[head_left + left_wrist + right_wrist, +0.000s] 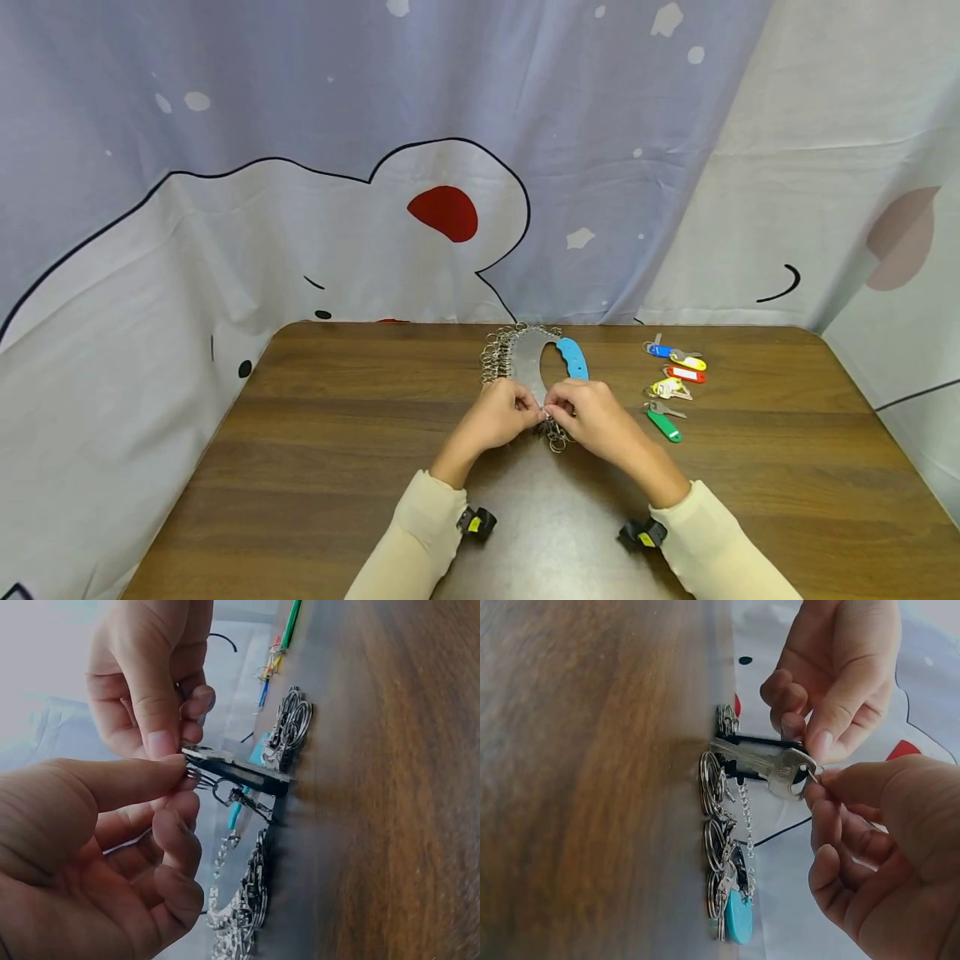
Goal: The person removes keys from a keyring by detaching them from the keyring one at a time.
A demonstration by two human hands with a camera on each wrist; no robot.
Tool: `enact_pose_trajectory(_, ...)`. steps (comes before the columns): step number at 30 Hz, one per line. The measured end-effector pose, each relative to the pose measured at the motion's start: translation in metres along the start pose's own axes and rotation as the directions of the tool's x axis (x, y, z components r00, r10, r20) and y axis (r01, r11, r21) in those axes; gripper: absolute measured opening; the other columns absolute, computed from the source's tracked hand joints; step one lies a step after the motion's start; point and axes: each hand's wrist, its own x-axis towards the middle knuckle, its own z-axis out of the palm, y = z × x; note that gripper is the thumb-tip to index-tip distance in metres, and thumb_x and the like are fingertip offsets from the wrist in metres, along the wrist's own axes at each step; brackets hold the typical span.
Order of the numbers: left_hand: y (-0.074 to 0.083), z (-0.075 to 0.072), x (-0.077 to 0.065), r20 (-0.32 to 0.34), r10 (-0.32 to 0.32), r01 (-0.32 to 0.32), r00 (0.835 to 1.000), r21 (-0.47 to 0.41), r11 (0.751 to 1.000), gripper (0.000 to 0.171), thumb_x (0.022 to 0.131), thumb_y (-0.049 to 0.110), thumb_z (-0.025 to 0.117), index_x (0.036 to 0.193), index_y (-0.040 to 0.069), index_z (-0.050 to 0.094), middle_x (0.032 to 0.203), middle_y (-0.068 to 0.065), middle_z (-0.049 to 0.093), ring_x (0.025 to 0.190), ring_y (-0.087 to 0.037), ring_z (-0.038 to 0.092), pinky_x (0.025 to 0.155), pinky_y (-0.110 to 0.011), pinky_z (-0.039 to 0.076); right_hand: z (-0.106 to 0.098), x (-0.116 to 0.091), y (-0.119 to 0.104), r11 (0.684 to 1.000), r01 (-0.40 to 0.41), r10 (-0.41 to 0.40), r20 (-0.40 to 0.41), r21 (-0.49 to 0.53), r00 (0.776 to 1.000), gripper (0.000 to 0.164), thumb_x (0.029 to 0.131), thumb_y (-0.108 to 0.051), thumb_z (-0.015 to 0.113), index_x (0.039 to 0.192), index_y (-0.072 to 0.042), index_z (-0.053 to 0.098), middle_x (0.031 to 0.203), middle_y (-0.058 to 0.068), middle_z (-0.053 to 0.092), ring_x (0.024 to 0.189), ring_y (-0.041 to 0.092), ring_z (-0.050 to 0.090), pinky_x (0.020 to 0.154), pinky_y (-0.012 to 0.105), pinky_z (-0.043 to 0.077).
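Note:
A silver key point(784, 772) and a black key tag point(251, 778) hang together from a small split ring point(814, 775). My left hand point(504, 414) pinches the ring between thumb and index finger. From the other side my right hand point(592, 417) pinches the same ring, and the fingertips of both hands nearly meet. Beneath and beyond them lies a crescent-shaped metal plate point(527, 354) with a turquoise grip point(573, 358). Many chained rings and clasps point(495, 354) fringe its outer edge; its near end is partly hidden by the hands.
To the right on the wooden table point(337, 433) lie keys with coloured tags: a blue tag point(660, 352), a yellow tag point(688, 363), a red tag point(686, 375), another yellow tag point(664, 387) and a green tag point(663, 426). A patterned curtain point(600, 167) hangs behind the table.

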Motion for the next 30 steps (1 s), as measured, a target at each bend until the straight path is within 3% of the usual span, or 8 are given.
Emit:
enact_pose_trajectory(5, 0.0012, -0.0011, -0.0005, 0.016, -0.017, 0.018, 1.0, -0.027, 0.999, 0.014, 0.08, 0.011, 0.075, 0.066, 0.01, 0.071, 0.058, 0.002, 0.063, 0.04, -0.003, 0.046, 0.04, -0.017, 0.039, -0.0004, 0.0001, 0.0002, 0.999, -0.054, 0.054, -0.005, -0.001, 0.999, 0.01, 0.081, -0.005, 0.074, 0.077, -0.012, 0.069, 0.07, -0.005, 0.064, 0.059, 0.004, 0.053, 0.052, 0.023, 0.05)
enact_pose_trajectory(13, 0.0006, -0.0007, -0.0002, 0.023, -0.029, 0.03, 0.999, -0.029, 0.999, 0.015, 0.082, 0.011, 0.07, 0.067, 0.008, 0.071, 0.058, 0.003, 0.061, 0.04, -0.003, 0.045, 0.041, -0.018, 0.037, -0.001, 0.0004, -0.0025, 1.0, 0.019, -0.019, 0.005, 0.006, 1.0, 0.009, 0.081, -0.007, 0.074, 0.078, -0.013, 0.068, 0.071, -0.007, 0.06, 0.061, 0.004, 0.053, 0.053, 0.023, 0.051)
enact_pose_trajectory(26, 0.0002, -0.003, -0.0016, 0.033, -0.043, 0.044, 0.999, -0.032, 0.999, 0.016, 0.081, 0.011, 0.074, 0.066, 0.008, 0.071, 0.056, 0.002, 0.059, 0.038, -0.004, 0.044, 0.039, -0.018, 0.035, 0.001, -0.0006, -0.0028, 1.0, -0.02, 0.02, -0.005, -0.001, 1.0, 0.01, 0.081, -0.005, 0.073, 0.076, -0.013, 0.068, 0.069, -0.007, 0.06, 0.058, 0.004, 0.052, 0.05, 0.022, 0.049)
enact_pose_trajectory(30, 0.0004, -0.0031, -0.0016, 0.041, -0.055, 0.055, 0.998, -0.007, 0.998, 0.016, 0.082, 0.013, 0.073, 0.066, 0.008, 0.071, 0.055, 0.003, 0.059, 0.04, -0.004, 0.046, 0.04, -0.018, 0.036, 0.0016, -0.0004, -0.003, 1.0, 0.005, -0.005, -0.003, -0.01, 1.0, 0.01, 0.081, -0.006, 0.074, 0.077, -0.013, 0.068, 0.069, -0.007, 0.06, 0.059, 0.004, 0.052, 0.051, 0.023, 0.049)
